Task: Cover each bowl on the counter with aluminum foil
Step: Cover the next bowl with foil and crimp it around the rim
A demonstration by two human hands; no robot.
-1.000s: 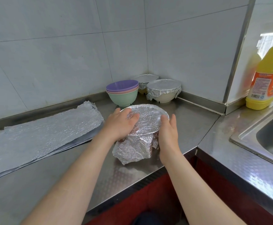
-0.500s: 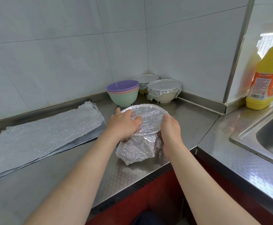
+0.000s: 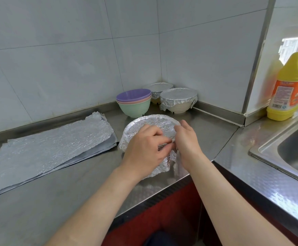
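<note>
Foil-wrapped, the bowl (image 3: 150, 125) sits near the counter's (image 3: 73, 183) front edge; your left hand (image 3: 144, 148) and right hand (image 3: 186, 141) curl fingers at its near side, pinching loose foil (image 3: 164, 166).

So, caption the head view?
Left hand and right hand pinch the covering of a foil-wrapped bowl; stacked uncovered bowls behind.
</note>
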